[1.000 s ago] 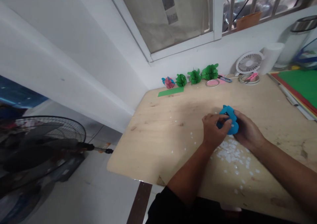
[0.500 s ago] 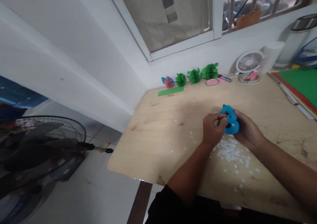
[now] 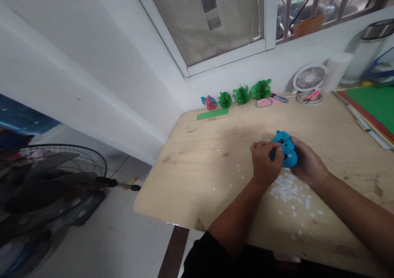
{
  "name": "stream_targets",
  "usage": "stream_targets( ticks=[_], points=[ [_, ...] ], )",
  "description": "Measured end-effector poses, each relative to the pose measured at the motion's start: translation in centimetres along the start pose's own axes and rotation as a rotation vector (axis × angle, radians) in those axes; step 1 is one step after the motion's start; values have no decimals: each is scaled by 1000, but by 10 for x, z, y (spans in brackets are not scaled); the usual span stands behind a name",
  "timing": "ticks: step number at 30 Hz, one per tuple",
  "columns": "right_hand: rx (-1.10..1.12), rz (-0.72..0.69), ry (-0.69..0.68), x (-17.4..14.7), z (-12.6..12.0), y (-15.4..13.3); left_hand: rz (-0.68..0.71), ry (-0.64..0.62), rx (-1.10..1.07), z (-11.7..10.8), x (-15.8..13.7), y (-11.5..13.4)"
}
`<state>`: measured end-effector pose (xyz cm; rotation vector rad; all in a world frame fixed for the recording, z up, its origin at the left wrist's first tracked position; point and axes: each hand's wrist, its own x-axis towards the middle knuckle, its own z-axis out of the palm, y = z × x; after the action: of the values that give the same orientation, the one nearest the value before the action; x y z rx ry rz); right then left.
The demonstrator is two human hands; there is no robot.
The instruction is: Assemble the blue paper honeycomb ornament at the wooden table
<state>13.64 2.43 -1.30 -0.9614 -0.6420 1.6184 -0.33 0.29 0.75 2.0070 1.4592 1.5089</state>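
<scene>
A blue paper craft (image 3: 289, 160) with curved, looped parts and dark gaps is up above the table. Wrapped round its right side is my right hand (image 3: 310, 163), closed on it, with the fingertips hidden behind. My left hand (image 3: 266, 159) is at its left front, thumb and forefinger pinched together against the paper. Whatever lies between those fingertips is too small to make out. Below the craft, a heap of small white bits (image 3: 291, 190) is spread on the table. One white speck shows on the craft's front.
Several green paper crafts (image 3: 242, 94) and a pink and blue one (image 3: 210, 102) line the wall. Along the back are a green strip (image 3: 212, 114), a tape roll (image 3: 264, 103), a cutter (image 3: 279, 97) and a small fan (image 3: 310, 78). Coloured sheets (image 3: 374, 105) lie right.
My left hand has turned slightly, its pinched fingertips still at the craft's front. The blue craft and my right hand have barely moved.
</scene>
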Motion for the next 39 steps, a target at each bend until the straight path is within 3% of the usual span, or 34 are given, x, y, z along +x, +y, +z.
stream_targets(
  ticks=[15, 27, 33, 36, 39],
  points=[
    [-35, -102, -38, -10, 10, 1, 30, 49, 5, -2, 1, 1],
    [-116, -99, -12, -16, 15, -1, 51, 73, 42, 0, 0, 0],
    [-86, -105, -12, -11, 11, 1, -25, 106, -1, 0, 0, -4],
    [-98, -126, 2, -9, 9, 1, -63, 98, 41, 1, 0, -6],
    [-133, -138, 17, -8, 8, 2, -2, 144, 124, 2, 0, -8]
  ],
)
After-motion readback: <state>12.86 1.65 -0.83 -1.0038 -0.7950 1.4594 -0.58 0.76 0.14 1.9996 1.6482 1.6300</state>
